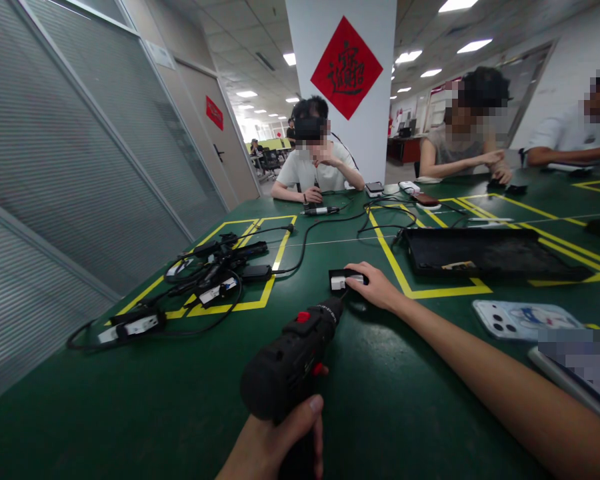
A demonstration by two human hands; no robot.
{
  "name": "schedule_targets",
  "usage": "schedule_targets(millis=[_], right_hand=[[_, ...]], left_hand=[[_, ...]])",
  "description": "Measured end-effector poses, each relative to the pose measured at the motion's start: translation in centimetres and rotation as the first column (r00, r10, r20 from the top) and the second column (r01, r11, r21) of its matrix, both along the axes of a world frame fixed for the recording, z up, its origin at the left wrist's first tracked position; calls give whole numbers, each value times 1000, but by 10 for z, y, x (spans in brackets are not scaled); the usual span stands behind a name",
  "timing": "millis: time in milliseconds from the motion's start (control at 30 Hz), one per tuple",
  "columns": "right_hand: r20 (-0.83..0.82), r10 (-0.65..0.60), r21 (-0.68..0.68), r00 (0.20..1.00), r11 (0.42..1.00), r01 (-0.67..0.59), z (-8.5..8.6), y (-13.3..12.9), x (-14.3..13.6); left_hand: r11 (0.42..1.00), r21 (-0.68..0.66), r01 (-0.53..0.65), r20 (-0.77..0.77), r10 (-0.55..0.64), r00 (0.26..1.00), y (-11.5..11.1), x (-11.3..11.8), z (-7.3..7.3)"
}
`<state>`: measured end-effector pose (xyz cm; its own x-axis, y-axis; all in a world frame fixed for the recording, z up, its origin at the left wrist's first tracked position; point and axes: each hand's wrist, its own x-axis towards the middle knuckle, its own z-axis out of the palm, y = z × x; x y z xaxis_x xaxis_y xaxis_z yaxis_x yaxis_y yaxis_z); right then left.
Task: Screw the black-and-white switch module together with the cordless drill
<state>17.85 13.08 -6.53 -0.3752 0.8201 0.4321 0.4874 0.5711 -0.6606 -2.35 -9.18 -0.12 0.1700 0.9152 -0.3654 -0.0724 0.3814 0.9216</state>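
My left hand (285,437) is wrapped round the grip of a black cordless drill (293,360) with red switches. The drill points forward, away from me. Its chuck ends close to a small black case (336,273) with a white block (338,284) in it. I cannot tell whether the bit touches the case. My right hand (373,285) grips this case from the right and keeps it on the green table (190,400). The fingers on the far side are partly hidden.
Left lies a heap of black cables and devices (215,267). A black tray (480,250) is at the right, with a phone (525,320) and another device (580,380) nearer me. A cable (307,233) crosses the middle. Several people sit across the table, one person (315,160) opposite.
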Motion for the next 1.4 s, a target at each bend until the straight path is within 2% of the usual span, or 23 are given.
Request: schedule_targets(millis=[233, 500, 900, 1233, 1400], right_hand=[[2, 4, 8, 1000, 1000, -4, -1, 0, 0], [8, -3, 8, 1000, 1000, 3, -2, 0, 0], [-7, -3, 12, 1000, 1000, 3, -3, 1, 0], [-1, -3, 10, 1000, 1000, 3, -3, 1, 0], [-1, -3, 18, 1000, 1000, 3, -3, 1, 0]], left_hand=[[1000, -8, 3, 20, -3, 1000, 1, 0, -4], [1000, -9, -10, -15, 10, 1000, -1, 4, 8], [1000, -12, 13, 22, -13, 1000, 1, -2, -3], [999, -17, 32, 13, -32, 999, 3, -4, -6], [998, -5, 62, -13, -62, 998, 3, -7, -11]])
